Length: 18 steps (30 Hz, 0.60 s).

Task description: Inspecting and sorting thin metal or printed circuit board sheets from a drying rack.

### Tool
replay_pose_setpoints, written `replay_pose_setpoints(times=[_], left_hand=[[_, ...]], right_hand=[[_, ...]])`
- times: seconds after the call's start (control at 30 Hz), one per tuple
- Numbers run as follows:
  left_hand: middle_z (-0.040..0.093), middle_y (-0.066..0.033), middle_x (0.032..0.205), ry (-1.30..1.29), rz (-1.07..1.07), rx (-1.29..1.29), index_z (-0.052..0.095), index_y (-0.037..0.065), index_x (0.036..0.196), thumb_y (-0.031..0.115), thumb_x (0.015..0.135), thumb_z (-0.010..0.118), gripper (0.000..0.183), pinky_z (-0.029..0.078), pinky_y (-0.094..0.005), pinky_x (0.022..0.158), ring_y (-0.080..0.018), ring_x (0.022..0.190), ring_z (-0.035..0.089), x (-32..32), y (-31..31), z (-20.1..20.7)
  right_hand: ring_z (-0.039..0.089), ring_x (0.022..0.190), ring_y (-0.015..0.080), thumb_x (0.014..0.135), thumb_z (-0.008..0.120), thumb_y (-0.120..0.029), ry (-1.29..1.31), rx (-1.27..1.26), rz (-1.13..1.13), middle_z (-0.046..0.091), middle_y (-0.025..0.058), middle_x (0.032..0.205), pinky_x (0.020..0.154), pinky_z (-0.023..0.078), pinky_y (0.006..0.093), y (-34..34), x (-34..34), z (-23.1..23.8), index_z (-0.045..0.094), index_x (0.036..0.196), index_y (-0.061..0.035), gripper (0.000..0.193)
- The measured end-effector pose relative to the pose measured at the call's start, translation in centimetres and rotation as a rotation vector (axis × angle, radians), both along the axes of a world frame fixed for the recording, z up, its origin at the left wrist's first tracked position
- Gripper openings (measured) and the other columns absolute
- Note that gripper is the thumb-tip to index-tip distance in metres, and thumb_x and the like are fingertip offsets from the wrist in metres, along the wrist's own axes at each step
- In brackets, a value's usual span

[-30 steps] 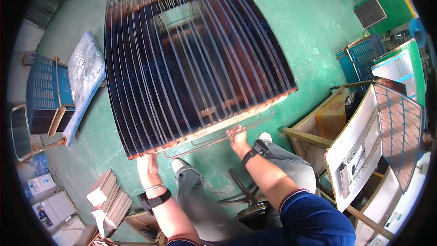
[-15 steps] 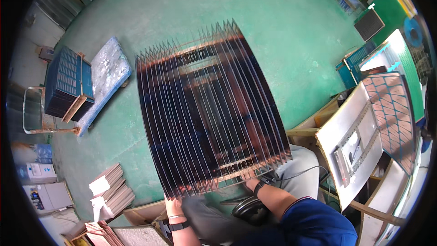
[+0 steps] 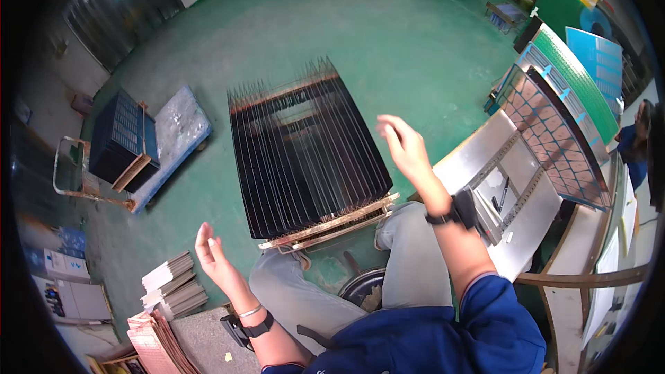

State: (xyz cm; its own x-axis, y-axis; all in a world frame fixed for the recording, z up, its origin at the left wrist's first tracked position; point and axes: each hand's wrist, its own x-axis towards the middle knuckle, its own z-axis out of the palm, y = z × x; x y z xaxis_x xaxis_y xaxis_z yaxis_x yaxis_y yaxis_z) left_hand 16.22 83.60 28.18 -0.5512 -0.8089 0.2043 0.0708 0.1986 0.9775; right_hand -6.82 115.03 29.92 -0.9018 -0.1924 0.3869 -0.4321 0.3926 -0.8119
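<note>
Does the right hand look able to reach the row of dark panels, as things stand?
Probably yes: the right hand looks empty and appears beside the row of dark panels, with nothing visible between them, though depth is hard to judge.

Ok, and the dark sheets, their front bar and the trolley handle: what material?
Dark sheets: probably glass, glossy; thin, dark faces with bright edges, though acrylic could pass. Front bar: maybe bare wood, matte; pale tan, grain not visible. Trolley handle: likely metal tube, worn; rust-brown patches at its foot.
</note>
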Motion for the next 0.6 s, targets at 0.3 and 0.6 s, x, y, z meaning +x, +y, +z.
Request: replay_pose_setpoints(times=[0.3, 0.6], left_hand=[[0.054, -0.0199, 0.119, -0.401, -0.032, -0.082, 0.045, 0.001, 0.126, 0.013, 0.094, 0.047, 0.034, 0.05, -0.0366, 0.086, -0.03, 0.103, 0.058, 10.5, 2.1, 10.4], [0.057, -0.0214, 0.108, -0.324, -0.076, -0.155, 0.051, -0.006, 0.116, 0.006, 0.094, 0.044, 0.026, 0.049, -0.0365, 0.088, -0.0291, 0.1, 0.058, 10.4, 3.2, 9.2]], right_hand=[[0.064, 0.083, 0.0365, 0.089, 0.046, -0.018, -0.224, 0.611, -0.037, 0.063, 0.027, 0.088, 0.072, 0.052, 0.0462, -4.2, -5.4, -9.6, 0.051, 0.107, -0.0004, 0.025], [0.066, 0.077, 0.0318, 0.064, 0.068, -0.011, -0.213, 0.814, -0.038, 0.066, 0.018, 0.078, 0.067, 0.054, 0.0371, -5.9, -7.2, -6.1, 0.069, 0.077, -0.0011, 0.017]])
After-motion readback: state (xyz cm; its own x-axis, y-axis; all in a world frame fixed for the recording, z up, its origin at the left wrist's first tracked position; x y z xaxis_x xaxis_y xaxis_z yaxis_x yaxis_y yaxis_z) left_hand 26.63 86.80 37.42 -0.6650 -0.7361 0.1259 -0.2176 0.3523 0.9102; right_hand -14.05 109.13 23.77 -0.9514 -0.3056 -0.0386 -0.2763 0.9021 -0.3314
